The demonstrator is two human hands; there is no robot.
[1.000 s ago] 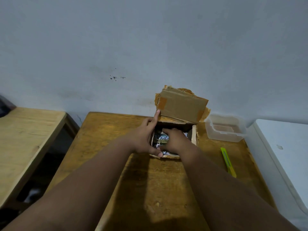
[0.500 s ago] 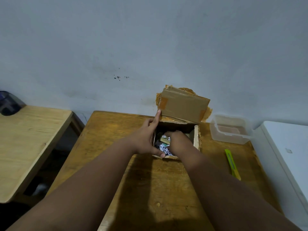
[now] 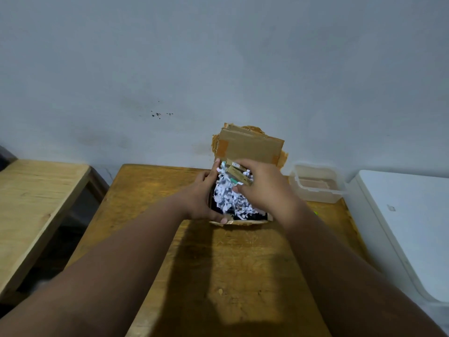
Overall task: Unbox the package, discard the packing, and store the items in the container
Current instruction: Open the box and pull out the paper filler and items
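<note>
The right hand (image 3: 263,188) is closed around a small flat packet (image 3: 237,175), lifted above the open cardboard box (image 3: 243,221) at the centre of the frame, with a clump of shredded paper (image 3: 229,199) clinging beneath it and trailing back into the box. The packet's long axis runs from upper left to lower right, its lower end pointing roughly toward the clear plastic container (image 3: 318,184), which sits right of the box on the wooden table (image 3: 230,276), near the wall. So the container lies rightward of the holding hand, which is the nearer one. The left hand (image 3: 202,199) grips the box's left wall, steadying it. The shreds look likely to need shaking off first.
</note>
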